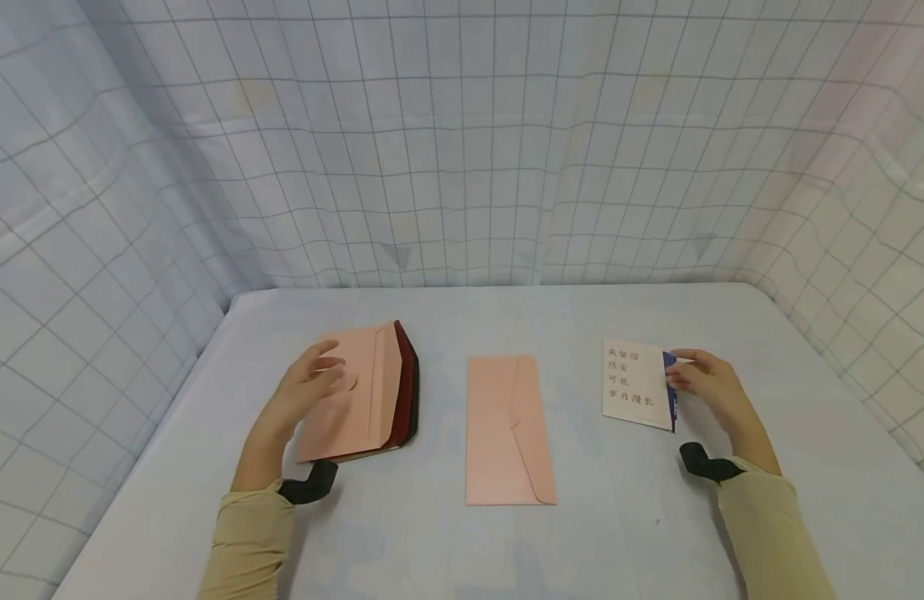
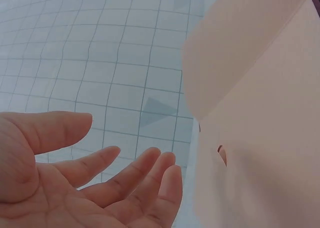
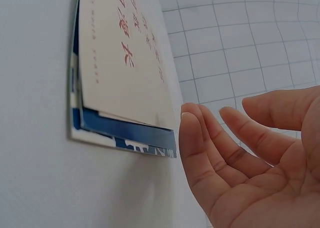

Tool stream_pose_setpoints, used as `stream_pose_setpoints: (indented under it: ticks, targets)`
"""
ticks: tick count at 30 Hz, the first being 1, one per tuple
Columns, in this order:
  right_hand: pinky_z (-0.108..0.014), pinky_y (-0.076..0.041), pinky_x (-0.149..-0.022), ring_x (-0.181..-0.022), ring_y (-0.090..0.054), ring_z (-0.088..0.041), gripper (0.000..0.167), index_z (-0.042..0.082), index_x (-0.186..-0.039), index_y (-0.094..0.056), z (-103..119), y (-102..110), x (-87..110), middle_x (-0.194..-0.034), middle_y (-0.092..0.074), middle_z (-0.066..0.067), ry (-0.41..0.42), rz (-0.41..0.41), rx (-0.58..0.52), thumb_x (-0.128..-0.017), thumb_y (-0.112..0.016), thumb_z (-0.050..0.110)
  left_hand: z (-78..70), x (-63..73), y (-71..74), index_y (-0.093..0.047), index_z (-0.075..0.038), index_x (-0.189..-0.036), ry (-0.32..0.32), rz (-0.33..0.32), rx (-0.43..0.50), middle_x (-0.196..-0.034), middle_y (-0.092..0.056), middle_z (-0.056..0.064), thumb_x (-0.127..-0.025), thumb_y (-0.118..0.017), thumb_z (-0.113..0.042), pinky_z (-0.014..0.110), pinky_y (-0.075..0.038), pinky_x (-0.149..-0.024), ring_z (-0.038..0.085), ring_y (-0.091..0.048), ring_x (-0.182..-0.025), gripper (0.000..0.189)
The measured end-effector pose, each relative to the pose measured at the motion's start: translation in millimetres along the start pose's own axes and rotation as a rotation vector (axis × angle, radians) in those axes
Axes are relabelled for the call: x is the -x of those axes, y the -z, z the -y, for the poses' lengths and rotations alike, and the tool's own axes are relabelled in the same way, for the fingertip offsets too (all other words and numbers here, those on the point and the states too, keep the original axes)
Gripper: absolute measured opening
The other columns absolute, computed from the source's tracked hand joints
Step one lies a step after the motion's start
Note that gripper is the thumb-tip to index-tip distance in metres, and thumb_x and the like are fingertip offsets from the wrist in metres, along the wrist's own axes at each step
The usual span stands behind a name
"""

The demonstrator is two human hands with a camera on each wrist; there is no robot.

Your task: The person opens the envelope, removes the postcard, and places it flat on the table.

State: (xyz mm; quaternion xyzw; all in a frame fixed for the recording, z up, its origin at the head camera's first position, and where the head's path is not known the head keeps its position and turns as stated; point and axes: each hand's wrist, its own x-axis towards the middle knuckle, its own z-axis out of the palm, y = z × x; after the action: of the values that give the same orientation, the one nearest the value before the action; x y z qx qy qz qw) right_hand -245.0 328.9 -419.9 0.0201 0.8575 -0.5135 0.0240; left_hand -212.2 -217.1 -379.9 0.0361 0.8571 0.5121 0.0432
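On the left of the table lies a stack of envelopes, a pink envelope (image 1: 352, 425) with its flap unfolded on top and a dark red one (image 1: 409, 387) showing at its right edge. My left hand (image 1: 304, 387) hovers over the pink envelope's left part, fingers relaxed and holding nothing in the left wrist view. To the right, a cream card (image 1: 630, 383) with Chinese characters tops a small stack, with a blue card (image 3: 142, 130) jutting out beneath. Beside that stack's right edge is my right hand (image 1: 712, 383). Its loosely bent fingers hold nothing in the right wrist view.
Between the two stacks, a second pink envelope (image 1: 495, 442) lies flat on the white table (image 1: 402, 533), its flap side up. White checked cloth (image 1: 469, 167) hangs behind the table and along both sides. Black straps (image 1: 309, 483) circle both wrists.
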Motion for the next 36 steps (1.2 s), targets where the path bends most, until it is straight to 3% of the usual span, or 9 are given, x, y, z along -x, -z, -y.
stream_pose_setpoints:
  ticks: [5, 11, 15, 19, 27, 36]
  targets:
    - [-0.009, -0.05, -0.074, -0.079, -0.057, 0.009, 0.047, -0.01, -0.136, -0.036, 2, -3, -0.5, -0.093, -0.059, 0.011, 0.008, 0.016, 0.006, -0.099, -0.041, 0.019, -3.5, -1.6, -7.3, -0.018, 0.003, -0.146, -0.042, 0.03, 0.069, -0.136, -0.038, 0.033, -0.099, -0.042, -0.014, 0.052, -0.042, -0.101, 0.041, -0.044, -0.121, 0.055]
    - [-0.008, -0.048, -0.076, -0.081, -0.057, 0.01, 0.049, -0.011, -0.135, -0.036, 3, -9, -2.0, -0.086, -0.056, 0.023, 0.032, 0.046, -0.045, -0.099, -0.044, 0.021, -6.8, -2.5, -13.7, -0.02, -0.001, -0.146, -0.042, 0.062, 0.098, -0.135, -0.041, 0.027, -0.099, -0.043, -0.019, 0.048, -0.043, -0.102, 0.034, -0.047, -0.119, 0.056]
    - [-0.007, -0.048, -0.077, -0.082, -0.057, 0.012, 0.049, -0.01, -0.136, -0.036, 4, -13, -2.6, -0.088, -0.056, 0.023, 0.038, 0.059, -0.049, -0.099, -0.044, 0.021, -8.1, -2.3, -16.8, -0.021, -0.002, -0.147, -0.042, 0.077, 0.104, -0.135, -0.041, 0.027, -0.099, -0.044, -0.022, 0.046, -0.044, -0.101, 0.033, -0.047, -0.118, 0.056]
    - [-0.007, -0.048, -0.078, -0.083, -0.056, 0.013, 0.05, -0.008, -0.136, -0.037, 6, -16, -3.0, -0.097, -0.056, 0.015, 0.035, 0.066, -0.028, -0.098, -0.045, 0.023, -8.5, -3.2, -20.9, -0.021, -0.001, -0.146, -0.052, 0.093, 0.124, -0.135, -0.041, 0.029, -0.099, -0.044, -0.021, 0.05, -0.042, -0.102, 0.033, -0.048, -0.118, 0.056]
    - [-0.007, -0.048, -0.079, -0.085, -0.055, 0.014, 0.051, -0.006, -0.138, -0.036, 11, -21, -1.8, -0.127, -0.05, -0.024, 0.035, 0.096, -0.001, -0.099, -0.043, 0.026, -8.2, -6.9, -29.8, -0.021, 0.0, -0.146, -0.078, 0.149, 0.168, -0.132, -0.042, 0.029, -0.099, -0.043, -0.018, 0.05, -0.042, -0.102, 0.036, -0.049, -0.119, 0.054]
    - [-0.008, -0.048, -0.079, -0.085, -0.056, 0.012, 0.05, -0.006, -0.137, -0.037, 15, -26, -1.5, -0.127, -0.049, -0.025, 0.034, 0.104, -0.002, -0.099, -0.045, 0.024, -9.2, -6.7, -36.9, -0.021, 0.0, -0.146, -0.084, 0.17, 0.179, -0.131, -0.043, 0.028, -0.099, -0.044, -0.02, 0.046, -0.044, -0.101, 0.029, -0.051, -0.117, 0.055]
